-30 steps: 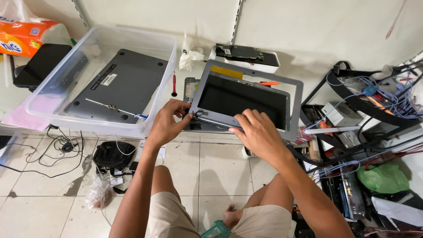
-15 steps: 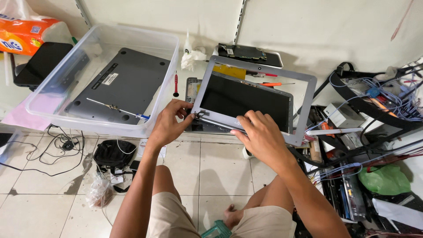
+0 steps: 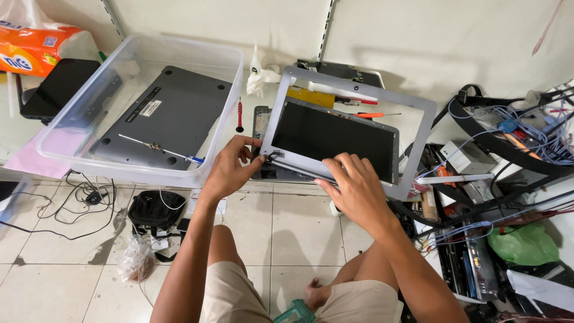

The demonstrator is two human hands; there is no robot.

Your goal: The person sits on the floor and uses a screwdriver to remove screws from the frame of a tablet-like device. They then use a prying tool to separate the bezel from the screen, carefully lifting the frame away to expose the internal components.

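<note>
A laptop screen assembly stands in front of me: a dark display panel (image 3: 332,139) and a silver bezel frame (image 3: 359,90) that has come away from it along the top. My left hand (image 3: 230,168) pinches the lower left corner by the hinge. My right hand (image 3: 357,188) presses on the bottom edge of the panel, fingers spread over it. The laptop base (image 3: 261,122) lies flat behind the screen, mostly hidden.
A clear plastic bin (image 3: 222,60) at left holds a grey laptop bottom cover (image 3: 167,113). A red screwdriver (image 3: 239,113) and an orange one (image 3: 372,115) lie nearby. Tangled cables and parts (image 3: 514,137) crowd the right. A black adapter with cords (image 3: 156,209) sits on the tiled floor.
The bezel frame has lifted away from the display panel at the top, opening a gap. Both hands stay at the bottom edge.
</note>
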